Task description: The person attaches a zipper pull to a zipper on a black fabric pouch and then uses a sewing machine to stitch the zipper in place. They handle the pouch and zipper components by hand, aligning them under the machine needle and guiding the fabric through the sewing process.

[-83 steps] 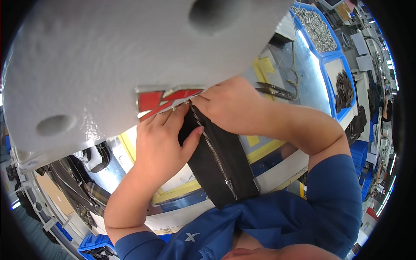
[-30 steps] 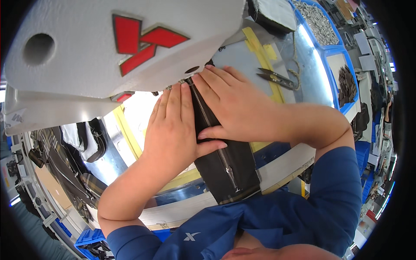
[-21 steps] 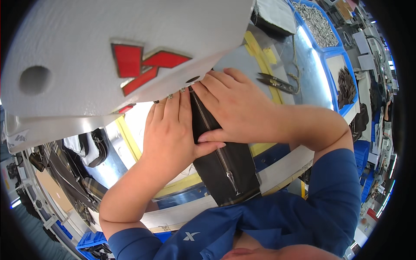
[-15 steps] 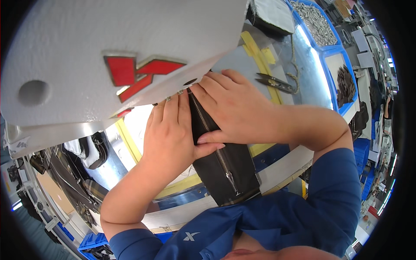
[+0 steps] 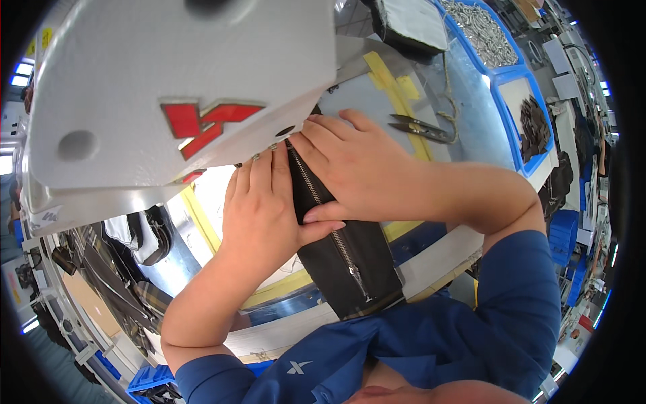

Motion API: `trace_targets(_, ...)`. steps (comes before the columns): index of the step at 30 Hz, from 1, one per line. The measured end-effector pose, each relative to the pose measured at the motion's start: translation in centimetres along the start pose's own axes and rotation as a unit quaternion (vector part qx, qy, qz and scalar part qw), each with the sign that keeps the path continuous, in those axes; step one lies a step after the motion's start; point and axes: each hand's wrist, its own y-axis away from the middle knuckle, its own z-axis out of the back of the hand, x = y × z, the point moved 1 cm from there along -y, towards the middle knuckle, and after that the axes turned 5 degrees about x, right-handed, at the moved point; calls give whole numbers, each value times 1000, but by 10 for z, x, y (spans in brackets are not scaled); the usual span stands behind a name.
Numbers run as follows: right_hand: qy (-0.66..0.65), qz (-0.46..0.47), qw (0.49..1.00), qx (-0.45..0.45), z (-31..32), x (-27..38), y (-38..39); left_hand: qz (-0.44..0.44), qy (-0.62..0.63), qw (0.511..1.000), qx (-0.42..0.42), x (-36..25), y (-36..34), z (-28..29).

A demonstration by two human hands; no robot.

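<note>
My left hand [image 5: 262,212] and right hand [image 5: 363,176] rest on a long black fabric panel [image 5: 374,259] with a silver metal zipper [image 5: 342,246], which runs out of sight beneath a bulky white machine head [image 5: 269,60]. The left fingers lie flat, nearly together; the right, slightly spread. I seem to be guiding the panel through; the next move likely calls for steady, even pressure.

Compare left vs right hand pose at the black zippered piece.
The left hand's fingers point nearly straight up the picture; the right hand's slant up-left. The left hand's thumb points right across the zipper; the right hand's points left, just above it. Both hands have thumbs over the black zippered piece.
</note>
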Motion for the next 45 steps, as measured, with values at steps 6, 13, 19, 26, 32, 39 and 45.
trace_targets(6, 10, 29, 999, -23, 0, -12, 3, 38, -34, 998, 45, -6, 0, 1)
trace_targets(13, -7, 18, 999, -41, -2, -15, 2, 18, -95, 995, 15, -8, 2, 4)
trace_targets(19, -30, -55, 998, -13, 36, -48, 20, 142, -99, 985, 0, 17, 35, 51)
trace_targets(26, 28, -228, 956, 181, 59, -115, 41, 328, -241, 898, -168, 139, 117, 88)
trace_targets(32, 118, -309, 935, 127, 66, -114, 43, 381, -168, 895, -159, 169, 136, 72)
trace_targets(39, -174, -120, 971, 109, 89, -49, 26, 252, -194, 895, -314, 44, 128, 106)
trace_targets(45, -622, -138, 750, 177, 40, 0, 12, -58, -34, 990, -124, -81, 94, 43)
